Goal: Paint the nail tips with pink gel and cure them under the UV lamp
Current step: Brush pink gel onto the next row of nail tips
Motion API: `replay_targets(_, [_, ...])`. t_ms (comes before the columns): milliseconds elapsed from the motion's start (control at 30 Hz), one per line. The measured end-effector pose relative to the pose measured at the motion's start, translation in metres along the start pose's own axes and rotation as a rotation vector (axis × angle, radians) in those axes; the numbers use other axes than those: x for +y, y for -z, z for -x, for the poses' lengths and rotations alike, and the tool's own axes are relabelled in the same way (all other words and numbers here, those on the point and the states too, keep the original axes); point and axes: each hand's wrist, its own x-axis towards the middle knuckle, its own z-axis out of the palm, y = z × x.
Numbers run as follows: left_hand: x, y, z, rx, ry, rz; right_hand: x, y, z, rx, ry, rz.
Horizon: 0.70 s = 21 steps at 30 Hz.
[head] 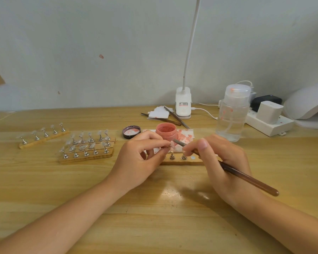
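- Spanning the whole foreground: one wooden table (154,217), pale grain, set against a plain grey-white wall (99,43).
- Landmark: one open jar of pink gel (166,132), standing at mid-table on a pink-stained paper (186,133).
- Just left of the jar: one dark lid (131,132), lying inside-up.
- Just in front of the jar: left hand (141,162), thumb and forefinger pinching a small metal stand that carries one nail tip (172,144); the tip sticks out just past the fingertips.
- In front and right of the jar: right hand (222,162), fingers curled round one brown brush (246,177); its bristle end touches the nail tip.
- In front of the jar, under the hands: one wooden strip (182,163) with two metal stands visible.
- Well left of the jar: wooden strips (84,156) with rows of clear nail tips on stands; the farthest-left strip holds five, and the nearer cluster is too crowded to count.
- Behind the jar: one white clip lamp (183,103), tweezers (175,117) and white paper pieces.
- Right of the jar: one clear pump bottle (231,116), one white power strip (268,125).
- Far right of the jar: one white UV lamp (308,105).
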Motion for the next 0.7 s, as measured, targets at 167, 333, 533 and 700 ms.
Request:
replay_targets(167, [0.001, 0.0, 0.0005, 0.003, 0.021, 0.007, 0.0031, 0.0025, 0.0043, 0.0, -0.036, -0.113])
replay_targets(333, [0.0016, 0.0, 0.0005, -0.013, 0.014, 0.002, 0.0014, 0.0002, 0.0016, -0.024, -0.018, -0.016])
replay_targets(533, [0.0, -0.0003, -0.0001, -0.003, 0.031, 0.008, 0.0018, 0.002, 0.003, 0.009, 0.014, -0.052])
replay_targets(700, [-0.0008, -0.0002, 0.0001, -0.003, 0.029, 0.0, 0.0035, 0.0026, 0.0037, -0.002, -0.036, -0.097])
